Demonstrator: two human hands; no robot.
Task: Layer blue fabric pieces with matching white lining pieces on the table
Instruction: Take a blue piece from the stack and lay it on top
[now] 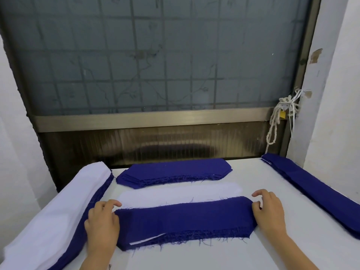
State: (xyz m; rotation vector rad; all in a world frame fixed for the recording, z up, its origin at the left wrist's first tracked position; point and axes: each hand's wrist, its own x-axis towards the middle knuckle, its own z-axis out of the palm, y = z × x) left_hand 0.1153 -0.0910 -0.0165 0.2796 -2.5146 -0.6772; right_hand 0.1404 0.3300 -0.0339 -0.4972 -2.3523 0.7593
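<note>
A stack of blue fabric pieces (183,221) with frayed edges lies in front of me on the white table (253,256); a sliver of white lining shows at its lower left. My left hand (102,223) holds the stack's left end with curled fingers. My right hand (269,211) holds the right end. Just behind the stack lies a white lining piece (175,193) flat on the table. Farther back sits another stack of blue pieces (175,172).
A tall pile of white over blue fabric (52,217) runs along the left edge. A long stack of blue pieces (315,188) runs along the right edge. A dark window frame (155,117) and wall stand behind the table, with a knotted rope and padlock (282,114).
</note>
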